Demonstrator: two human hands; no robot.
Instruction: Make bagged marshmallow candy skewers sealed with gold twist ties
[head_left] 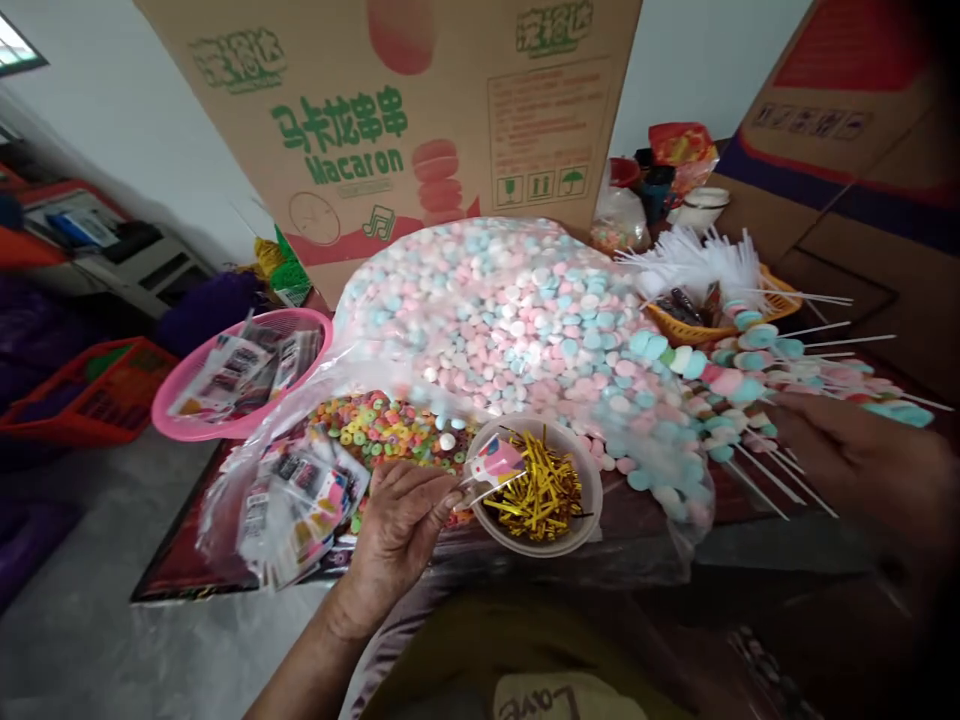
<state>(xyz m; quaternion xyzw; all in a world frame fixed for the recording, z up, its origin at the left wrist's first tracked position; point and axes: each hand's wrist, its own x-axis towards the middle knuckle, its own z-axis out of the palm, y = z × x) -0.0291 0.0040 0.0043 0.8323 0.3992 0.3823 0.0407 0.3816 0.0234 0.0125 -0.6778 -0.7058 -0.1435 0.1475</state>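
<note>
My left hand (401, 535) pinches a small clear printed plastic bag (496, 462) between thumb and fingers. The bag hangs over a round plastic tub (589, 505) of gold twist ties (544, 490). On the right, my right hand (862, 460) is blurred; its fingertips close on the stick end of a candy skewer (697, 368) threaded with blue, white and pink discs. That skewer points left, over a heap of pastel candy discs (495, 310) on clear plastic sheeting. Beside and below my right hand lie several other candy skewers (814, 375).
Colourful ring candies (397, 425) and a stack of printed bags (300, 500) lie left of the tub. A pink basket (180, 425) holds more packets. A yellow basket (780, 295) holds white sticks (697, 265). A tall Macaron carton (442, 110) stands behind.
</note>
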